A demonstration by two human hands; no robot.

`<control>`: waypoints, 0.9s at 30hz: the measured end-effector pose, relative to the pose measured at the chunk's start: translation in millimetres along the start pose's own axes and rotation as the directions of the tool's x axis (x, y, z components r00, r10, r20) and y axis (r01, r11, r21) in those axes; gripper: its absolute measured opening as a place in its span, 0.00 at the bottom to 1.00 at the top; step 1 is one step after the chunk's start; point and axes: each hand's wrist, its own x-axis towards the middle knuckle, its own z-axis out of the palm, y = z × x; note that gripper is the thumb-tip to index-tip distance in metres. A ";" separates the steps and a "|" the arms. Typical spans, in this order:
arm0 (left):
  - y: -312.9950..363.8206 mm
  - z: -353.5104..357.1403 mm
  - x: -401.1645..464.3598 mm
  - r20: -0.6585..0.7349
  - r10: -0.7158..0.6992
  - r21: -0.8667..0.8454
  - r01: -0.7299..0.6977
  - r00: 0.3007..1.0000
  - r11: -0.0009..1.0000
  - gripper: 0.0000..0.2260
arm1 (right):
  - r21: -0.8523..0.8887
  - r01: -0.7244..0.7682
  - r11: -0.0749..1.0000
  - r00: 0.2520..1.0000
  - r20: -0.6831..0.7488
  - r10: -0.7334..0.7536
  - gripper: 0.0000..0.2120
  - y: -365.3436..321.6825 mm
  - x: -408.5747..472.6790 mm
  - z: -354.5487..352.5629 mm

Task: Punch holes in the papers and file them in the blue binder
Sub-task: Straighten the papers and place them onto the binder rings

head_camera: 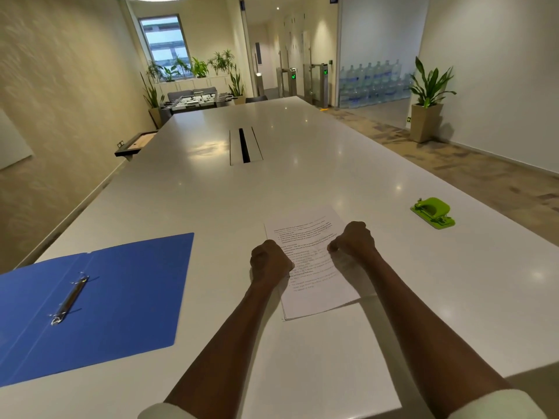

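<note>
While both hands' fingers curl shut, seemingly empty, papers (314, 261) lie beneath.

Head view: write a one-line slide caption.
Both fists, left hand and right hand, rest on the papers between open blue binder and green hole punch.

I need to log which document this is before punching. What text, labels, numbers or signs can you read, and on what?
Papers: lines of printed text with some bold headings, too small and blurred to quote.
Green hole punch: no legible marking.
Blue binder: no text visible.
Turnstiles: lit green symbols, not words.
Small green wall sign: symbol too small to read.
</note>
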 end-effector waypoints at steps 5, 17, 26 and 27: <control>3.1 -4.2 -2.6 0.042 -0.028 -0.033 0.029 0.999 0.999 0.14 | 0.120 0.017 0.993 0.999 -0.030 -0.013 0.14 10.2 1.5 -15.2; -3.9 -21.0 1.5 0.102 0.089 -0.865 0.044 0.991 0.500 0.19 | 0.495 0.292 0.818 0.954 -0.097 -0.282 0.14 6.7 -13.4 -36.8; 19.4 -55.0 -0.9 -0.397 0.138 -0.635 -0.380 0.907 0.673 0.18 | 0.593 0.539 0.599 0.841 -0.339 -0.422 0.13 -28.2 -40.5 -45.3; 11.8 -46.5 -0.7 -0.393 0.135 -0.622 -0.371 0.910 0.689 0.18 | 0.590 0.531 0.609 0.846 -0.329 -0.418 0.14 -21.9 -39.8 -35.1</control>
